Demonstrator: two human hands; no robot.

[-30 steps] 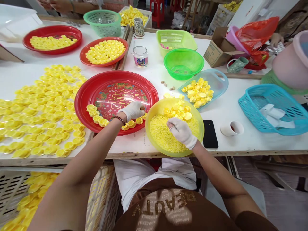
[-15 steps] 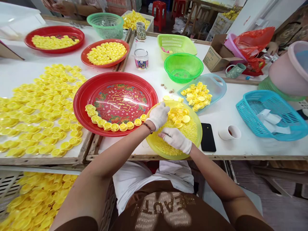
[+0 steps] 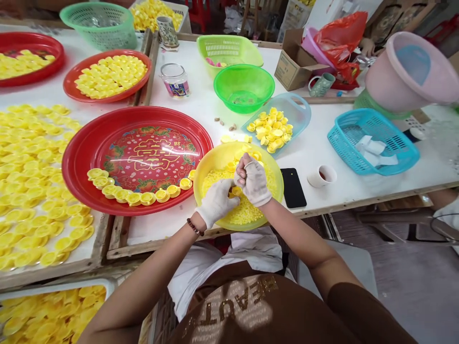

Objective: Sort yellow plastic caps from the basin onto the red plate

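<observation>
White gloves cover both hands, which meet over a yellow basin (image 3: 276, 191) of small yellow pieces (image 3: 247, 214). Fingers and thumb of my left hand (image 3: 218, 198) close around a small yellow cup piece (image 3: 235, 191). My right hand (image 3: 253, 181), its bare fingertips showing, is closed just above and beside it; whatever it pinches is hidden. More yellow cups lie at the basin's far side, behind the right hand. To the left, a large red tray (image 3: 86, 143) holds a curved row of yellow cups (image 3: 134, 198) along its near edge.
A blue scoop tray (image 3: 299, 114) of yellow cups stands behind the basin. Right of it are a black phone (image 3: 293, 188), a paper cup (image 3: 322, 176) and a blue basket (image 3: 373, 143). A green bowl (image 3: 244, 88) and glass jar (image 3: 175, 81) stand farther back.
The view has turned, so the table things sit farther left. My right hand has moved to the far side of my left hand, and a yellow cup now shows at my left fingers.
</observation>
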